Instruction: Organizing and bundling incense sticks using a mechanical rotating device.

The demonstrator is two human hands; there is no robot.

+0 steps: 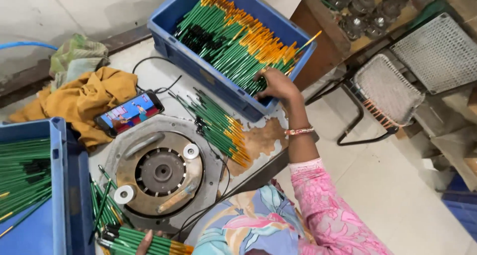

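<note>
Here the right hand point(276, 83) reaches into the blue crate point(171, 41) at upper centre, fingers closing on green pencils point(233, 46). At the bottom edge, the left hand point(145, 244) grips 1 bundle of pencils point(144, 237) beside the round machine point(161, 173).

I see a pale plaster wall point(89, 6) along the top, stained grey near its base. Right of the worktable point(263, 141), whose coating has peeled to brown patches, lies a light tiled floor point(397, 195). On that floor stands a metal-framed stool point(385, 91) with a mesh seat, a perforated metal panel point(439, 51) just beyond it. The light is even and soft.
</note>
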